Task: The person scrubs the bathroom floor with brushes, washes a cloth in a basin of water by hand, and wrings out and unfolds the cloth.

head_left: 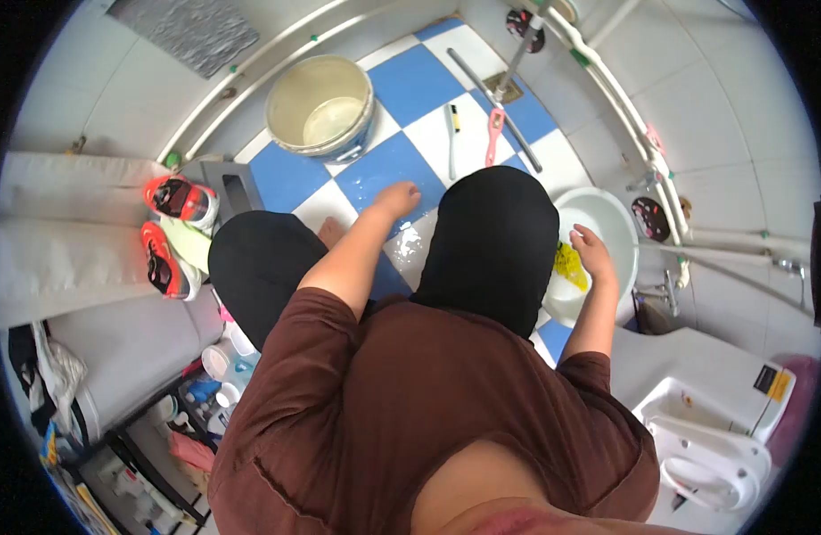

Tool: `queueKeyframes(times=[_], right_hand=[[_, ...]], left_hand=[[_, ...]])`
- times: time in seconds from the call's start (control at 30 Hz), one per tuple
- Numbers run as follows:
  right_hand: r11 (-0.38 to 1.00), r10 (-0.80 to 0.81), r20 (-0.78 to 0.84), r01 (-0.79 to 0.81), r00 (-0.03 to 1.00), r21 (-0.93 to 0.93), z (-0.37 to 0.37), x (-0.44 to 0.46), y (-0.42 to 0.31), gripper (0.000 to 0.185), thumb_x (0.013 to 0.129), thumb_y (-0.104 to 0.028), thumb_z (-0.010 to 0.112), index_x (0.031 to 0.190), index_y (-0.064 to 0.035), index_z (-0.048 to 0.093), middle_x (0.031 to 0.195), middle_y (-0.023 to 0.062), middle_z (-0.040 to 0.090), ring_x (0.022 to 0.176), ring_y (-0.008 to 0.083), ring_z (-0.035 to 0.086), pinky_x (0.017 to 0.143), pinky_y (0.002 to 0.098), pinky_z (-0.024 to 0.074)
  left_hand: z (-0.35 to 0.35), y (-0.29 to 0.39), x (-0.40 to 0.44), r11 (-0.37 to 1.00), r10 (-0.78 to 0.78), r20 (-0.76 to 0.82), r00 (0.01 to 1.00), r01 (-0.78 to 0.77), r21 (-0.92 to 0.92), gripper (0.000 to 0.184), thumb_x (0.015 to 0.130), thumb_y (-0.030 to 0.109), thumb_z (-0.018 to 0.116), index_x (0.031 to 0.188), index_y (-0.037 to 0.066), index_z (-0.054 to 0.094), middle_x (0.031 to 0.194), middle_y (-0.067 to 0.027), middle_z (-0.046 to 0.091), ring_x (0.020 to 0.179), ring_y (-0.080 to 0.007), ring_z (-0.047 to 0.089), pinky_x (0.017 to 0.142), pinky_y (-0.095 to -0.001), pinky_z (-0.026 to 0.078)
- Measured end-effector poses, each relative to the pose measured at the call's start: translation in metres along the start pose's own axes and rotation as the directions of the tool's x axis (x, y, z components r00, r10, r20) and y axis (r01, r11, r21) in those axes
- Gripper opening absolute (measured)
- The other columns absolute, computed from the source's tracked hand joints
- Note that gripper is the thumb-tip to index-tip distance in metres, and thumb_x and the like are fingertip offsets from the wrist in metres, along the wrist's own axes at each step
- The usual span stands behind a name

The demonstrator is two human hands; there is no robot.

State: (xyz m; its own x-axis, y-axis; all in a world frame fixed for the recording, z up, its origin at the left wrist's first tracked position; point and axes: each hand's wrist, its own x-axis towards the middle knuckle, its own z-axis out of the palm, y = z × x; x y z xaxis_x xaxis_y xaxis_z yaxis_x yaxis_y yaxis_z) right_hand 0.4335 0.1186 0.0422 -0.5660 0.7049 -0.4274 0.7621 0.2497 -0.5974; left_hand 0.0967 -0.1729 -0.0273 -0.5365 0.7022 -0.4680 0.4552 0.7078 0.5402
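Note:
My left hand (399, 199) is over the wet blue and white floor tiles, between my knees, with its fingers curled in and nothing visible in them. On the right, my right hand (592, 251) is over a white basin (620, 232), its fingers apart. Right beside it in the basin lies a bright yellow item (568, 266); whether the hand touches it is unclear. Beyond my left hand stands a large round bucket (286, 111) with some liquid inside.
A pink brush (494, 134), a pale-handled tool (452, 147) and a grey bar (509, 129) lie ahead on the floor. Red shoes (174, 201) are at the left, near a shelf with bottles. Pipes line the walls; a white washing appliance (696, 357) is at the lower right.

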Motion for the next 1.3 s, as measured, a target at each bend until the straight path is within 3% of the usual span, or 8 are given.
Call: queueKeyframes(times=[0.2,0.3,0.37,0.47,0.83,1.03,1.23,1.3], right_hand=[[0.990,0.071,0.012,-0.069,0.997,-0.124,0.041,-0.026,0.056,0.045,0.082,-0.038,0.055,0.110,-0.0022,0.058,0.103,0.0212,0.060,0.096,0.0312,0.058,0.084,0.0361,0.0440],[0.967,0.175,0.068,-0.159,0.982,-0.197,0.060,-0.035,0.088,0.048,0.082,-0.040,0.053,0.109,-0.0014,0.058,0.107,0.0205,0.059,0.103,0.0333,0.054,0.090,0.0368,0.0406],[0.967,0.170,0.073,-0.153,0.983,-0.202,0.068,-0.043,0.095,0.051,0.082,-0.041,0.052,0.114,-0.0016,0.056,0.113,0.0211,0.056,0.108,0.0337,0.051,0.094,0.0369,0.0381],[0.958,0.261,0.044,-0.253,0.964,-0.138,0.083,-0.046,0.111,0.048,0.083,-0.040,0.051,0.111,-0.0022,0.057,0.112,0.0212,0.056,0.107,0.0336,0.052,0.093,0.0377,0.0384],[0.953,0.302,-0.076,-0.303,0.950,-0.005,0.099,-0.019,0.128,0.034,0.082,-0.029,0.053,0.102,-0.0036,0.061,0.100,0.0180,0.061,0.094,0.0324,0.057,0.085,0.0374,0.0435],[0.974,0.095,-0.438,-0.174,0.894,-0.144,0.133,0.047,0.148,0.034,0.083,-0.019,0.048,0.114,-0.0074,0.054,0.114,0.0180,0.054,0.109,0.0307,0.048,0.091,0.0386,0.0403],[0.845,0.438,-0.286,-0.499,0.852,-0.194,0.127,0.055,0.114,0.033,0.081,-0.014,0.047,0.113,-0.0127,0.055,0.113,0.0168,0.055,0.109,0.0283,0.050,0.090,0.0395,0.0416],[0.827,0.443,-0.171,-0.475,0.880,-0.302,0.122,0.065,0.125,0.030,0.080,-0.015,0.048,0.108,-0.0134,0.058,0.108,0.0160,0.057,0.103,0.0291,0.054,0.087,0.0394,0.0437]], left_hand=[[0.043,-0.033,0.020,0.998,0.055,0.037,0.998,-0.056,0.009,0.029,0.080,0.030,0.054,0.096,0.007,0.062,0.091,-0.0160,0.063,0.085,-0.0322,0.060,0.076,-0.0393,0.047],[0.053,-0.034,0.022,0.997,0.015,0.205,0.979,-0.030,0.072,0.030,0.080,0.031,0.050,0.097,0.009,0.061,0.098,-0.0156,0.062,0.093,-0.0334,0.058,0.082,-0.0406,0.045],[0.063,-0.043,0.029,0.976,0.149,0.289,0.946,-0.187,0.110,0.029,0.079,0.029,0.053,0.096,0.008,0.062,0.098,-0.0166,0.062,0.094,-0.0353,0.057,0.082,-0.0405,0.045],[0.101,-0.081,0.052,0.924,0.324,0.236,0.916,-0.252,-0.288,0.029,0.077,0.027,0.056,0.095,0.006,0.063,0.100,-0.0180,0.062,0.098,-0.0364,0.055,0.083,-0.0395,0.044],[0.094,-0.053,0.033,0.975,0.136,0.348,0.927,-0.064,-0.212,0.029,0.078,0.026,0.055,0.096,0.005,0.063,0.098,-0.0166,0.062,0.096,-0.0337,0.055,0.082,-0.0380,0.044],[0.090,-0.066,0.015,0.983,0.051,0.372,0.927,0.020,-0.185,0.029,0.079,0.026,0.055,0.096,0.005,0.063,0.098,-0.0158,0.062,0.095,-0.0323,0.055,0.082,-0.0372,0.044],[0.087,-0.075,0.011,0.981,0.000,0.381,0.924,0.073,-0.177,0.029,0.080,0.026,0.055,0.097,0.004,0.062,0.097,-0.0150,0.062,0.094,-0.0308,0.055,0.081,-0.0363,0.044],[0.085,-0.076,0.009,0.981,-0.008,0.382,0.924,0.081,-0.176,0.029,0.080,0.026,0.055,0.097,0.004,0.062,0.097,-0.0147,0.062,0.093,-0.0303,0.055,0.081,-0.0361,0.044]])
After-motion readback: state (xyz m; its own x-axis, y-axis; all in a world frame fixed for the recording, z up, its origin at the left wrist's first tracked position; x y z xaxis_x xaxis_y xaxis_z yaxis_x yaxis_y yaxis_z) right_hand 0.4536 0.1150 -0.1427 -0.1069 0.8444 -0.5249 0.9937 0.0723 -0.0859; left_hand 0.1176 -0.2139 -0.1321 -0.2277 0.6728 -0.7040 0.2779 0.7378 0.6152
